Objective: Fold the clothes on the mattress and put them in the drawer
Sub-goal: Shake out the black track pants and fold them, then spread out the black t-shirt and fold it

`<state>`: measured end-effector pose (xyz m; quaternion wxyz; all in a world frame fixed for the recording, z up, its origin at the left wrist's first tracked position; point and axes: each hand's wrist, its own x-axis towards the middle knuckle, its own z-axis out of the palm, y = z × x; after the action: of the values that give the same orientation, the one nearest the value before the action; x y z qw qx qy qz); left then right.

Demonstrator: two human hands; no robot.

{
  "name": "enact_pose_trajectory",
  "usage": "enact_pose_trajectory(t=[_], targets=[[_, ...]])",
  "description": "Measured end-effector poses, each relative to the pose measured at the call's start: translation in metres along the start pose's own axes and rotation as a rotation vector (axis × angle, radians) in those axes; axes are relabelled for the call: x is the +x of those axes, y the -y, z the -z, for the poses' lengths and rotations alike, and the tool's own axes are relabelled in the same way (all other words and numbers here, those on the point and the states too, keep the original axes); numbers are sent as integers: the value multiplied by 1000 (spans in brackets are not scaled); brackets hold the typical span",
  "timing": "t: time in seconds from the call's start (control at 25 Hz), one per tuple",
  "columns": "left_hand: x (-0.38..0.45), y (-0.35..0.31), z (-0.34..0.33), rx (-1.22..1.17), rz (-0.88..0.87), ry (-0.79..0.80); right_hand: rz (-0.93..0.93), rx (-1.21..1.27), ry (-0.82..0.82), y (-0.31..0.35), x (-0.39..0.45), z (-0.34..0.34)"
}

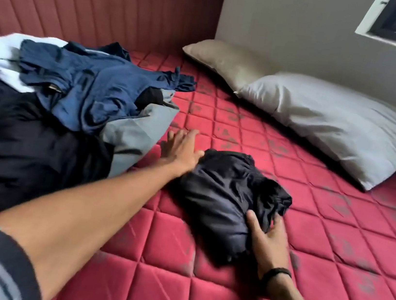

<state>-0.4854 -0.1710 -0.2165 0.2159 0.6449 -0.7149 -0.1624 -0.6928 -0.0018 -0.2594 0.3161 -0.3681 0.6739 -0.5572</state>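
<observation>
Both hands are on the folded dark garment [226, 194], which lies on the red mattress [196, 297] just right of the unfolded clothes pile [72, 96]. My left hand [182, 147] is released, fingers straight, its heel touching the bundle's far-left end. My right hand [266, 238] rests flat on the near-right end, fingers relaxed, clasping nothing that I can see. The bundle's long axis runs from the pile's side toward me and rightward, so each hand sits at one end; I judge a two-handed scoop comes next. No drawer is in view.
</observation>
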Motion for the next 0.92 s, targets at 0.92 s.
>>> enact_pose_trajectory(t=[0.92], targets=[[-335,194,74,201,-11,-441,80,-1235,506,1,-204,-69]])
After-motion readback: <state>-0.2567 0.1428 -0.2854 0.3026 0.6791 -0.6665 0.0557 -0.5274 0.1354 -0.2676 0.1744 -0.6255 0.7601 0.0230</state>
